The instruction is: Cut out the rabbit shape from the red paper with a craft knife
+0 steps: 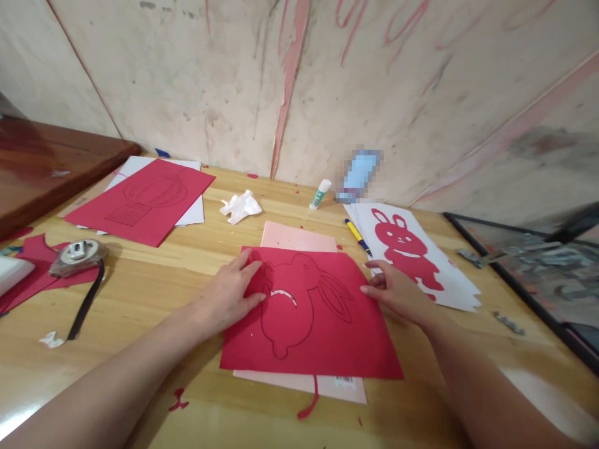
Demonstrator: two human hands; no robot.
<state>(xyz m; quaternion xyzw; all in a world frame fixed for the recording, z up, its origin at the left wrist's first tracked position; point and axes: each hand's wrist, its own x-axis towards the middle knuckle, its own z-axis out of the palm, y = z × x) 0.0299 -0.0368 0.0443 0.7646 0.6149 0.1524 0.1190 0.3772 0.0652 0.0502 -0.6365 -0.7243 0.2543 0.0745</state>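
A sheet of red paper lies in front of me with a rabbit outline drawn in dark line. A thin curved slit is cut through the rabbit's body, with white showing in it. My left hand rests on the sheet's left part, thumb and fingers apart. At the right edge, my right hand has curled fingers and its thumb on the paper's edge; its other fingertips are partly hidden. Beneath the sheet sticks out a pale pink pad. A thin red paper strip pokes out below.
Behind stand a glue stick and crumpled tissue. To the right lie a yellow-blue pen, a red rabbit cutout on white paper and a black-framed panel. Leftward are another drawn red sheet and a tape measure.
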